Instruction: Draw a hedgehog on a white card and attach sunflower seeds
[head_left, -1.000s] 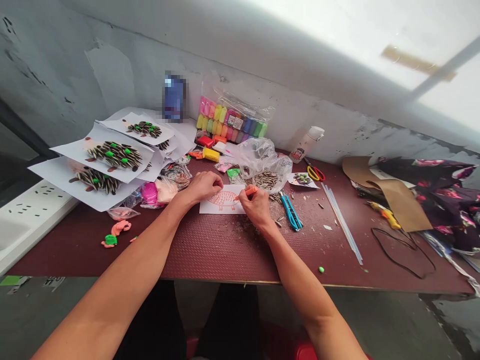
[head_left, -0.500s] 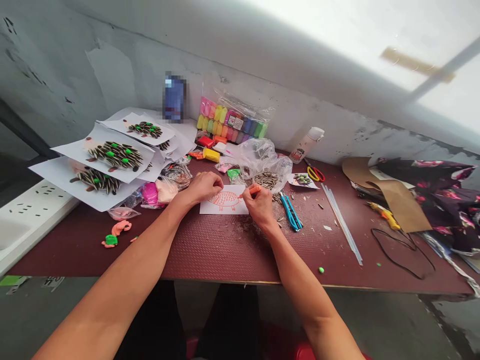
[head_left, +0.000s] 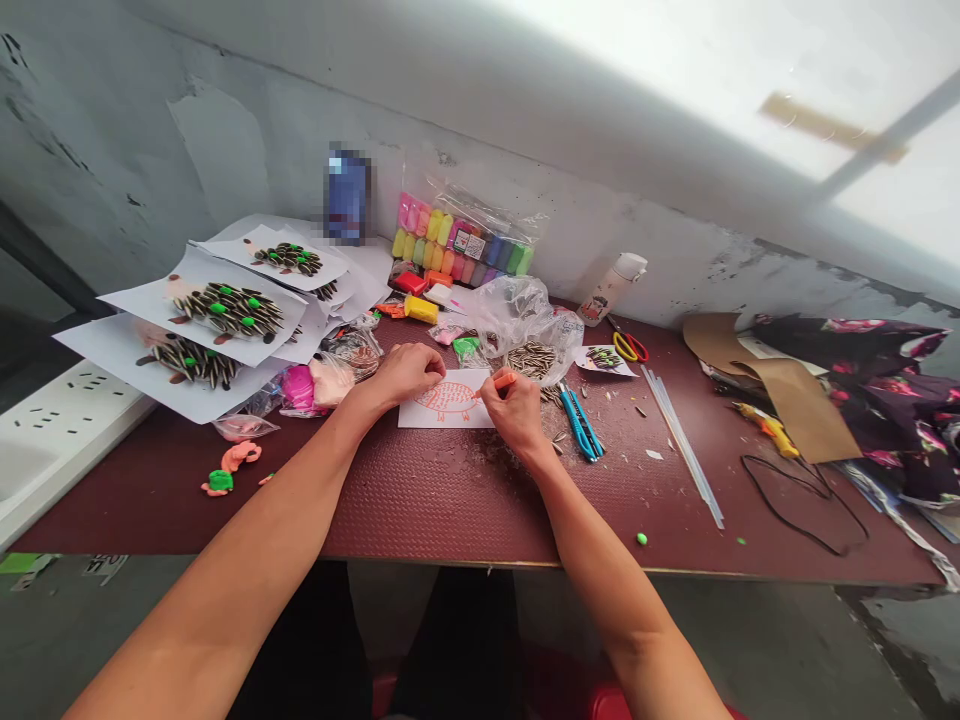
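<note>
While card point(head_left: 448, 402) lies between, left hand point(head_left: 409, 374) curled, grip unclear, right hand point(head_left: 516, 410) clamping marker point(head_left: 503, 379).

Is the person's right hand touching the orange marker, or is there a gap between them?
Touching. The head view shows the right hand gripping the orange marker, part of which sticks out from the grip.
</note>
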